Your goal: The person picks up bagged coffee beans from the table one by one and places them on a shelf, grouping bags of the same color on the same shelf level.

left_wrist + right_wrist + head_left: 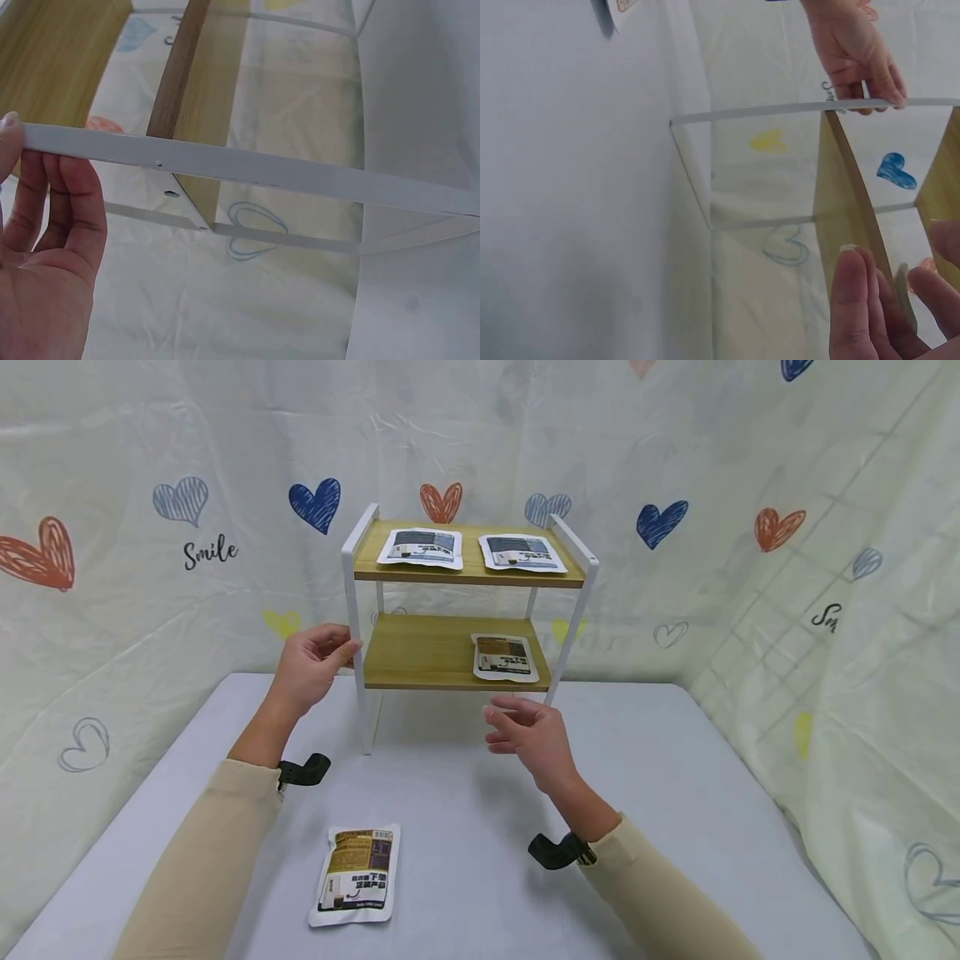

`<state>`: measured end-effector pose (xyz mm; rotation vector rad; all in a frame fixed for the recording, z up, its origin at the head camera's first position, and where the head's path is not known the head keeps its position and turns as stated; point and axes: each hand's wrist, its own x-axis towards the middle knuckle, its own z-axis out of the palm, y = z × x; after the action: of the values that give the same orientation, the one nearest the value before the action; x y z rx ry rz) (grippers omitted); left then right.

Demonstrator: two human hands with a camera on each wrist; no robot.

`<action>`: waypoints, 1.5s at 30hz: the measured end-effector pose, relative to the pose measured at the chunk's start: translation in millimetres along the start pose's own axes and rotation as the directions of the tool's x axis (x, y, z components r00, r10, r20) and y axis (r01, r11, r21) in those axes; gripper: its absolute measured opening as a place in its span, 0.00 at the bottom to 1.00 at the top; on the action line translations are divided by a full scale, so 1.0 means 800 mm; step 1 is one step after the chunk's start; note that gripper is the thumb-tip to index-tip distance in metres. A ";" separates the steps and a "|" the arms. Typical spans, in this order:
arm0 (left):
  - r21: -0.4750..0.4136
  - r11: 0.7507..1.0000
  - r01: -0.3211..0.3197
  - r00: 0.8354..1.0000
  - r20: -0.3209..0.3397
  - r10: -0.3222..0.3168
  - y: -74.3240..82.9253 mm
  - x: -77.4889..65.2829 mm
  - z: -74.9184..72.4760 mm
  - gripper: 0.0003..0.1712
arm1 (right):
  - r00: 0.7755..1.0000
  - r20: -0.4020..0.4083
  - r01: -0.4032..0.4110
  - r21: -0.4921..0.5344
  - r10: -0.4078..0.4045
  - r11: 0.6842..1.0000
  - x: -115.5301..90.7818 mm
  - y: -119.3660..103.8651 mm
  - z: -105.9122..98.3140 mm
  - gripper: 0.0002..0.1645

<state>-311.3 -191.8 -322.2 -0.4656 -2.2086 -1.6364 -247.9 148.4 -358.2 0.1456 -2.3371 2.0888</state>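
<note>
A two-tier rack [450, 677] with wooden boards and white metal legs stands on the table. My left hand [311, 668] pinches its left front leg [262, 169] between thumb and fingers, just above the lower board's height. In front of the lower board, toward its right end, my right hand [532, 739] hovers with fingers loosely bent and nothing in them. Near those fingers, a brown-and-white flat pouch [506, 657] lies on the lower board's right side. Two blue-and-white pouches, one left [422, 547] and one right [522, 552], lie flat on the top board.
Another brown-and-white pouch [357, 877] lies on the white tabletop [442, 827], close to the front and left of centre. Behind the rack hangs a pale curtain [480, 452] printed with hearts; it also runs down the right side.
</note>
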 end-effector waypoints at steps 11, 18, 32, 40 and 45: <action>0.015 1.000 -0.001 1.000 -0.001 0.001 0.000 0.000 -0.001 0.20 | 0.997 0.078 -0.011 -0.006 0.011 1.000 -0.026 0.022 0.020 0.22; 0.010 1.000 0.003 1.000 0.002 -0.003 0.002 0.000 0.000 0.20 | 0.990 0.142 -0.029 0.009 0.027 1.000 -0.046 0.034 0.033 0.23; 0.004 1.000 0.006 1.000 0.006 -0.006 0.004 0.000 0.001 0.20 | 0.966 0.250 -0.057 -0.023 0.060 0.998 -0.082 0.054 0.067 0.23; 0.006 1.000 0.004 1.000 0.006 -0.004 0.002 0.000 0.000 0.20 | 0.940 0.322 -0.103 -0.054 0.115 0.993 -0.099 0.060 0.084 0.27; 0.015 1.000 0.006 1.000 0.006 -0.006 0.002 0.000 0.000 0.21 | 0.917 0.363 -0.144 -0.081 0.164 0.986 -0.108 0.060 0.094 0.27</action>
<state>-310.3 -191.3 -320.7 -0.4605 -2.2266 -1.6230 -160.7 84.9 -419.7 0.3999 -2.6919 2.2352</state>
